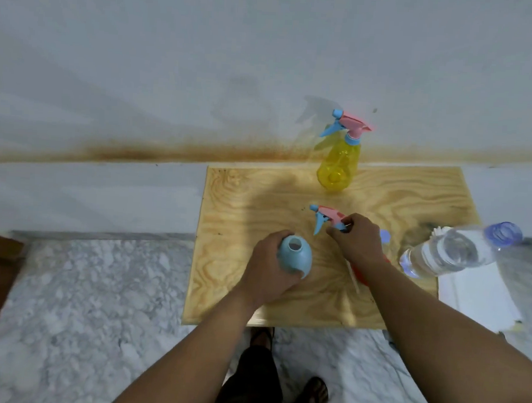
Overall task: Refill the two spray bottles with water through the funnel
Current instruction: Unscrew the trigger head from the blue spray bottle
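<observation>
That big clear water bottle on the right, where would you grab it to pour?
Grip the water bottle around its wide clear middle, coming in from its right, open side with the right hand, once that hand lets go of the spray top. The body stands upright and round, so fingers should wrap it well; the blue cap is probably too narrow for a steady pour.

Open blue bottle (295,258) upright, sprayer head (330,220) off; yellow bottle (337,165) capped; water bottle (453,252) right.
</observation>
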